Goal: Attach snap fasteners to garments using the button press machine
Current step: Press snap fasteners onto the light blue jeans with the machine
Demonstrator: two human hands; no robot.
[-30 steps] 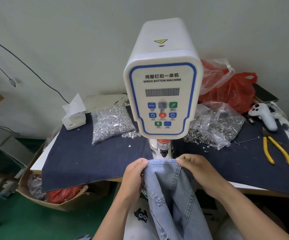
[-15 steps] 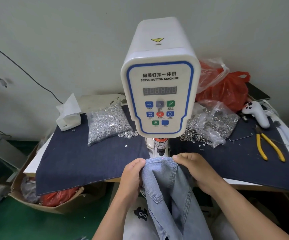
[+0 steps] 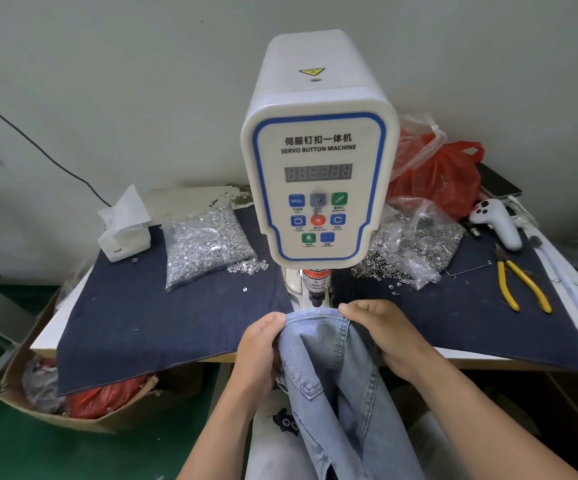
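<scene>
A white servo button machine (image 3: 318, 174) stands at the middle of the table, its press head (image 3: 315, 292) just below the control panel. A light blue denim garment (image 3: 329, 368) hangs from the table's front edge down over my lap. Its top edge lies under the press head, with a small red light dot on it. My left hand (image 3: 258, 348) grips the garment's left side. My right hand (image 3: 381, 334) grips its right side. Two clear bags of silver snap parts lie beside the machine, one on the left (image 3: 204, 247), one on the right (image 3: 415, 244).
Dark denim cloth (image 3: 163, 317) covers the table. A tissue box (image 3: 124, 230) sits at the back left. A red plastic bag (image 3: 443, 174), a white controller (image 3: 498, 223) and yellow-handled pliers (image 3: 519, 285) lie on the right. A cardboard box (image 3: 73, 407) stands on the floor at the left.
Both hands keep their hold on the garment's top edge under the press head. Only the view has shifted a little.
</scene>
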